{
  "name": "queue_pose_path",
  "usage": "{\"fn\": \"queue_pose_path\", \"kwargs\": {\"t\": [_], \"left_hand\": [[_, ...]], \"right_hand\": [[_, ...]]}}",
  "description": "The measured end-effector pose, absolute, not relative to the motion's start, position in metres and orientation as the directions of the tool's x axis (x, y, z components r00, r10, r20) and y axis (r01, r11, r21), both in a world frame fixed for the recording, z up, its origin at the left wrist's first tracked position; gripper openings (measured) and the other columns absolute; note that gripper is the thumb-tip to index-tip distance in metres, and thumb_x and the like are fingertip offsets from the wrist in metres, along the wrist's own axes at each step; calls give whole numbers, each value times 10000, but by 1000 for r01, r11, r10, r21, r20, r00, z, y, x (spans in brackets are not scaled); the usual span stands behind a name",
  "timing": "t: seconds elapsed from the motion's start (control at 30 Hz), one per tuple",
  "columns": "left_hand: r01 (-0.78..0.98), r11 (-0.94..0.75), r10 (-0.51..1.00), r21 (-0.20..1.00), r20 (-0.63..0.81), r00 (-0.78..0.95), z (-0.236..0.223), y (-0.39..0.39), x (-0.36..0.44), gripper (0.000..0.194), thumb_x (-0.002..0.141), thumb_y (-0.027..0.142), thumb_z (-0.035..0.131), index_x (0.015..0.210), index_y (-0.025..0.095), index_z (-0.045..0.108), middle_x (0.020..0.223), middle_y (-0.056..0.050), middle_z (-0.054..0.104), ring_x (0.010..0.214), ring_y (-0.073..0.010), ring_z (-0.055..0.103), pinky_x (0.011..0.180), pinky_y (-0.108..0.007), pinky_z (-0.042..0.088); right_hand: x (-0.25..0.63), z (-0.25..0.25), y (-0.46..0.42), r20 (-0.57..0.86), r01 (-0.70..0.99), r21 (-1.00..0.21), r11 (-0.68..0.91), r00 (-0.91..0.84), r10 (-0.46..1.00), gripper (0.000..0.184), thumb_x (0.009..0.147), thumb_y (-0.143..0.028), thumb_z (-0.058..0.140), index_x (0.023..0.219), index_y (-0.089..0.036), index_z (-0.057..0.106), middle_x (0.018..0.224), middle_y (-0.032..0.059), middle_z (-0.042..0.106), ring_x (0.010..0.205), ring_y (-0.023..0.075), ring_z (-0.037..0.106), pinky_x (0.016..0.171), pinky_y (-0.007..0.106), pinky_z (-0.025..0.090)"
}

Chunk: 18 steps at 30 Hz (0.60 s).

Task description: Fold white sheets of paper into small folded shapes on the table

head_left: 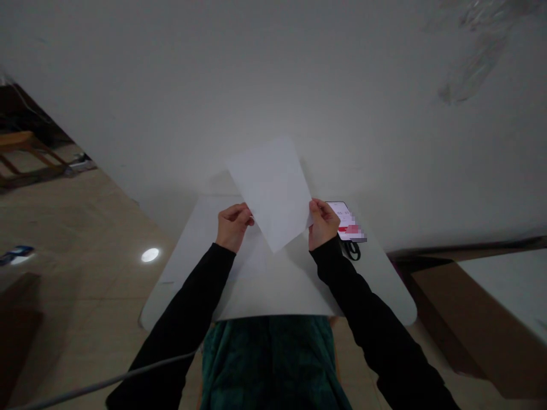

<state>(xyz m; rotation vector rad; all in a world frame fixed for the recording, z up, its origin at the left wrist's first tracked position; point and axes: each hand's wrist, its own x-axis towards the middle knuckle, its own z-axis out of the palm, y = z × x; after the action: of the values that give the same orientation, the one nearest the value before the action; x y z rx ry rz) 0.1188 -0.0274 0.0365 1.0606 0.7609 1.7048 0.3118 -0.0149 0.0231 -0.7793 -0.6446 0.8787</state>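
Note:
A plain white sheet of paper [273, 193] is held up, tilted, above the table. My left hand [233, 228] pinches at its lower left edge, thumb and fingers pressed together. At the right edge, my right hand [323, 224] grips the sheet between thumb and fingers. Just beyond the right hand lies a phone [344, 219] with a lit screen, partly covered by that hand and blurred at one corner. A black strap loop [353, 250] sits below the phone. Under my left hand, more white paper [192, 239] seems to lie flat on the table.
The small white table [273, 302] has rounded corners and meets a pale wall [273, 68]. A cardboard box [478, 319] stands on the right. On the left are a wooden stool [25, 142] and tiled floor. A grey cable [115, 378] crosses near my left sleeve.

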Motion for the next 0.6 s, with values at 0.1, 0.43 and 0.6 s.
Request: {"fn": "queue_pose_path", "kwargs": {"t": [0.1, 0.43, 0.6], "left_hand": [[-377, -352, 934, 857, 298, -195, 35, -26, 119, 234, 534, 263, 795, 607, 153, 602, 594, 39, 580, 464, -58, 517, 436, -187, 419], [-372, -325, 942, 870, 262, -211, 33, -27, 120, 225, 621, 296, 758, 657, 157, 585, 602, 53, 513, 488, -53, 481, 444, -186, 439], [-393, -298, 955, 870, 272, -121, 28, -25, 119, 268, 684, 369, 728, 850, 177, 643, 739, 12, 572, 572, -72, 537, 468, -181, 440]], "right_hand": [[313, 26, -15, 156, -426, -813, 397, 497, 853, 273, 629, -346, 758, 826, -182, 662, 750, -4, 688, 680, 130, 624, 695, 303, 518], [315, 31, -17, 174, -424, -816, 393, 468, 867, 285, 641, -371, 748, 841, -191, 654, 744, -13, 676, 650, 118, 598, 638, 278, 486], [313, 30, -18, 182, -412, -828, 380, 445, 877, 316, 648, -408, 733, 857, -193, 634, 750, -7, 668, 665, 131, 595, 647, 290, 483]]}}
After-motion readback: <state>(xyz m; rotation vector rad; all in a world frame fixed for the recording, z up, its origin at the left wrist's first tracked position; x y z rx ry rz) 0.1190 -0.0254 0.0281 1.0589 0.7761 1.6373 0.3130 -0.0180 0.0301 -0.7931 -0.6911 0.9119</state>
